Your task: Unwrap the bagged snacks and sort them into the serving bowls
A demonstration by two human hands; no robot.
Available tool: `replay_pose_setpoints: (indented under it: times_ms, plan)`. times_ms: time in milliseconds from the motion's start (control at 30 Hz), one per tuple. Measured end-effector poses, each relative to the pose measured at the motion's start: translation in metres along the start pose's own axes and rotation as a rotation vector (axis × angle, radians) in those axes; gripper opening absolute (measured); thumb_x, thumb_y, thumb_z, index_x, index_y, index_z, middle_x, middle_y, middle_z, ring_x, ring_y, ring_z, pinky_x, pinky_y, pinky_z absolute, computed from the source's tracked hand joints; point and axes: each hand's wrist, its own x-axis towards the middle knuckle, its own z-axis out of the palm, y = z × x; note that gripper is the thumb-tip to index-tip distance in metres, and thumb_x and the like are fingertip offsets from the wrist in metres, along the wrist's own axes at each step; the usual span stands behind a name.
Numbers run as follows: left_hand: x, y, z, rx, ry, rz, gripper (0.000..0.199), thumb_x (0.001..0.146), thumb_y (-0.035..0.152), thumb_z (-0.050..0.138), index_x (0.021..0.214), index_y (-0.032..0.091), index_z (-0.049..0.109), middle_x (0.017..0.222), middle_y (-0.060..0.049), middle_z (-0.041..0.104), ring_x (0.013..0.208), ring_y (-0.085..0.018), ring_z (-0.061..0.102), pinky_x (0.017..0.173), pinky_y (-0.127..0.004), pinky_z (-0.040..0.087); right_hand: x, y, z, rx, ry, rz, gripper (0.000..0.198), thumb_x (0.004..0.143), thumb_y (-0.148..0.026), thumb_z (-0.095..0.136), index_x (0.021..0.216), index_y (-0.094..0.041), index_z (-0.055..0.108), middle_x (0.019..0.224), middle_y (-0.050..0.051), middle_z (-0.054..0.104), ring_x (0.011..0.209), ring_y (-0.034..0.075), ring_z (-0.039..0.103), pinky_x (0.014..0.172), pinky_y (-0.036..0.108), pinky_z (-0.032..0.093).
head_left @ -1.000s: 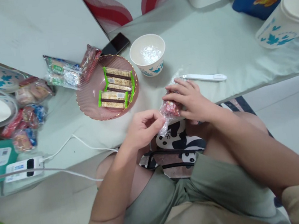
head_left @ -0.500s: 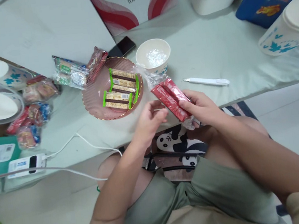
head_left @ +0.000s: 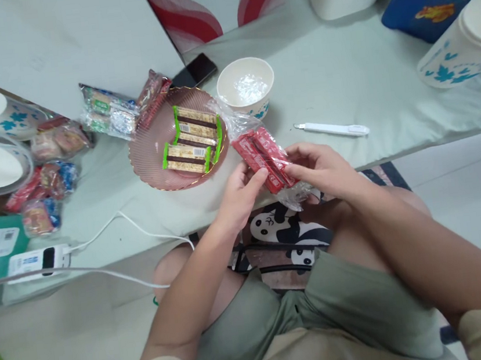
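A clear plastic bag with red snack packets [head_left: 263, 157] inside is held between my two hands over the table's front edge. My left hand [head_left: 243, 194] grips its left side, thumb on top. On the other side my right hand [head_left: 324, 169] pinches the lower right part. The bag's crinkled upper end reaches toward a paper bowl [head_left: 246, 83] with shiny clear scraps in it. Just left stands a pink ribbed dish [head_left: 151, 170] with several green-ended wafer bars [head_left: 187, 158]. A white craft knife [head_left: 331, 129] lies to the right.
Bagged snacks [head_left: 111, 111] and a phone [head_left: 195, 70] lie behind the dish. A white cable [head_left: 155, 235] runs from a power bank [head_left: 38, 263] on the left. Paper cups [head_left: 448, 55] and a white bin [head_left: 345, 0] stand at the right.
My left hand, free beside the bag before, has closed on its left side. The bag of red packets has shifted slightly left and turned more face-up.
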Motion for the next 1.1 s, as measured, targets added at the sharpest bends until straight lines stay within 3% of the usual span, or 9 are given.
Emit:
replay_pose_setpoints:
  times_ms: [167, 267, 400, 500, 567, 700, 800, 933, 1100]
  plan:
    - [0.0, -0.002, 0.002, 0.039, -0.09, 0.056, 0.049, 0.078, 0.048, 0.081, 0.113, 0.02, 0.063, 0.12, -0.008, 0.074, 0.115, -0.023, 0.068, 0.103, -0.038, 0.053, -0.002, -0.003, 0.005, 0.009, -0.121, 0.07, 0.017, 0.085, -0.038, 0.063, 0.089, -0.022, 0.058, 0.079, 0.0, 0.064, 0.065, 0.015, 0.058, 0.056, 0.029, 0.05]
    - [-0.001, -0.002, 0.002, 0.102, -0.032, 0.067, 0.047, 0.081, 0.048, 0.078, 0.114, 0.02, 0.061, 0.124, -0.008, 0.072, 0.108, -0.021, 0.069, 0.095, -0.035, 0.055, -0.002, 0.0, 0.009, -0.029, -0.07, 0.042, 0.017, 0.084, -0.038, 0.062, 0.085, -0.023, 0.053, 0.075, -0.001, 0.058, 0.065, 0.015, 0.055, 0.057, 0.029, 0.048]
    - [-0.004, -0.003, 0.005, 0.092, -0.034, 0.069, 0.055, 0.079, 0.049, 0.081, 0.121, 0.022, 0.058, 0.134, -0.01, 0.066, 0.112, -0.02, 0.067, 0.093, -0.032, 0.054, -0.003, 0.004, 0.016, -0.2, 0.142, -0.16, 0.024, 0.081, -0.039, 0.068, 0.075, -0.024, 0.049, 0.083, 0.002, 0.058, 0.076, 0.018, 0.057, 0.064, 0.031, 0.05]
    - [-0.005, -0.005, 0.008, 0.028, -0.082, 0.047, 0.058, 0.075, 0.052, 0.084, 0.119, 0.021, 0.062, 0.125, -0.007, 0.069, 0.113, -0.02, 0.066, 0.094, -0.031, 0.052, -0.006, 0.003, 0.021, -0.253, 0.06, -0.398, 0.015, 0.088, -0.036, 0.062, 0.079, -0.024, 0.058, 0.089, 0.005, 0.063, 0.085, 0.02, 0.06, 0.076, 0.036, 0.052]
    - [-0.005, -0.005, 0.009, -0.02, -0.056, 0.002, 0.056, 0.073, 0.052, 0.085, 0.114, 0.021, 0.064, 0.111, -0.004, 0.072, 0.1, -0.018, 0.068, 0.088, -0.029, 0.052, -0.007, 0.004, 0.023, -0.234, 0.069, -0.458, 0.014, 0.093, -0.035, 0.056, 0.083, -0.025, 0.059, 0.087, 0.004, 0.065, 0.084, 0.02, 0.061, 0.082, 0.038, 0.052]
    - [-0.004, -0.002, 0.009, -0.096, 0.001, -0.082, 0.053, 0.071, 0.047, 0.085, 0.113, 0.02, 0.067, 0.099, -0.003, 0.074, 0.081, -0.015, 0.067, 0.075, -0.028, 0.052, -0.001, 0.011, 0.023, -0.089, 0.352, -0.234, 0.014, 0.088, -0.035, 0.059, 0.098, -0.027, 0.056, 0.099, 0.005, 0.064, 0.092, 0.02, 0.063, 0.08, 0.037, 0.055]
    - [-0.004, -0.001, 0.008, -0.089, -0.049, -0.095, 0.053, 0.073, 0.049, 0.083, 0.113, 0.02, 0.067, 0.098, -0.004, 0.075, 0.08, -0.017, 0.069, 0.074, -0.03, 0.053, 0.005, 0.015, 0.023, 0.156, 0.221, -0.086, 0.029, 0.085, -0.04, 0.061, 0.11, -0.027, 0.054, 0.111, 0.007, 0.066, 0.104, 0.023, 0.065, 0.083, 0.038, 0.057]
    - [-0.004, -0.001, 0.007, 0.045, -0.096, 0.051, 0.049, 0.078, 0.045, 0.08, 0.116, 0.02, 0.062, 0.108, -0.007, 0.072, 0.097, -0.019, 0.069, 0.087, -0.032, 0.056, 0.006, 0.016, 0.026, 0.392, 0.022, 0.031, 0.026, 0.087, -0.045, 0.064, 0.102, -0.025, 0.055, 0.099, 0.006, 0.069, 0.096, 0.023, 0.068, 0.086, 0.041, 0.058]
    - [-0.005, 0.002, 0.002, 0.378, 0.149, 0.273, 0.047, 0.077, 0.025, 0.077, 0.117, 0.025, 0.052, 0.117, -0.006, 0.058, 0.097, -0.015, 0.063, 0.077, -0.026, 0.057, 0.004, 0.02, 0.03, 0.561, 0.035, 0.024, 0.039, 0.077, -0.048, 0.082, 0.093, -0.025, 0.055, 0.088, -0.001, 0.065, 0.082, 0.016, 0.064, 0.078, 0.032, 0.056]
